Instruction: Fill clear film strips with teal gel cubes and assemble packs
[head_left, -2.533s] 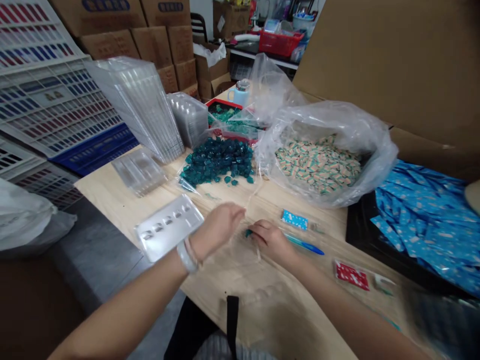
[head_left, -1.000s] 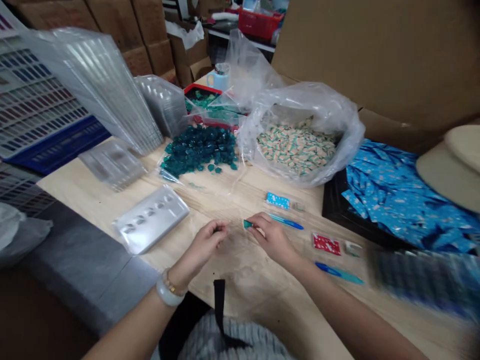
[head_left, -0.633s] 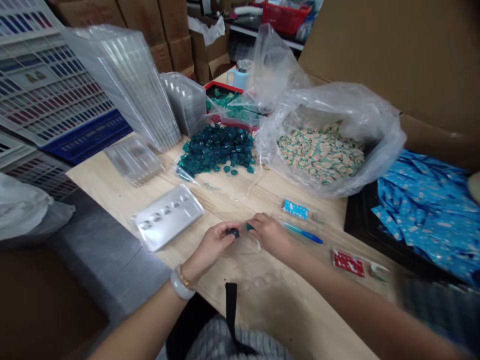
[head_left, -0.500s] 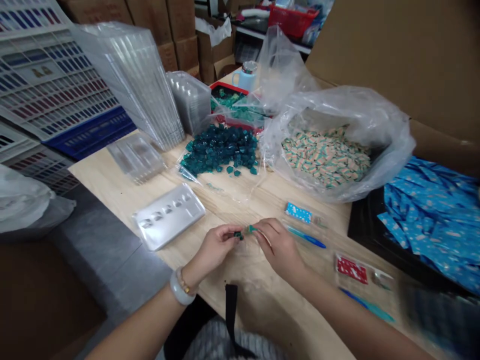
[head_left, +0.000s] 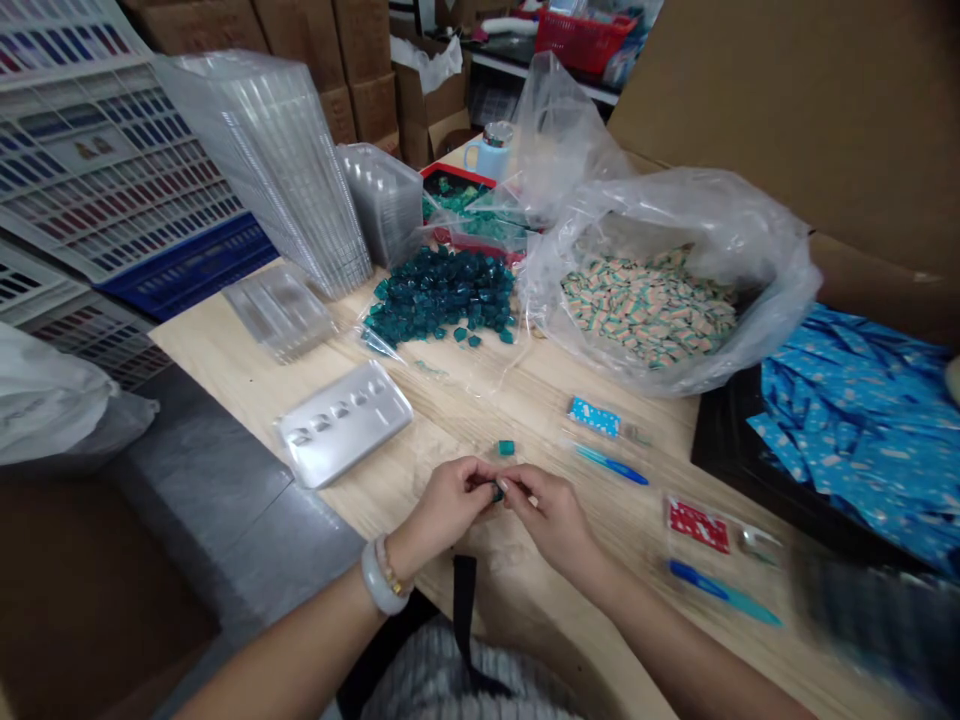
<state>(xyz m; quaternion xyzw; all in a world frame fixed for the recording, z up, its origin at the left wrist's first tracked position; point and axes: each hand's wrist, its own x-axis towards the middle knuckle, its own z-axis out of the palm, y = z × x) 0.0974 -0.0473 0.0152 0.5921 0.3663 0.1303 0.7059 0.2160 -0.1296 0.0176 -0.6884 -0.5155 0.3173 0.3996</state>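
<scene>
**Q:** Nearest entry, hands?

**A:** Left hand [head_left: 450, 505], fingers curled, thumb and fingertips pinching a small teal piece [head_left: 497, 491] at lower centre. Right hand [head_left: 556, 522] pressed in close, fingertips just beside that piece; contact unclear. White bangle [head_left: 379, 578] on left wrist.

**Q:** Next on the wooden table [head_left: 615, 640]?

**A:** Teal cube [head_left: 506, 447] lying loose, just above both hands. Silver blister tray [head_left: 345, 423] to the left. Blue pen [head_left: 611, 466] and small blue packet [head_left: 594, 416] to the right; red packet [head_left: 697, 526] further right.

**Q:** Farther back?

**A:** Heap of teal pieces [head_left: 442, 295] on clear plastic, upper centre. Plastic bag of striped candies [head_left: 649, 305] to its right. Blue wrappers [head_left: 855, 430] at far right. Stacked clear trays [head_left: 270, 170] at upper left. Cardboard boxes [head_left: 360, 60] and red basket [head_left: 581, 40] along the top edge.
</scene>
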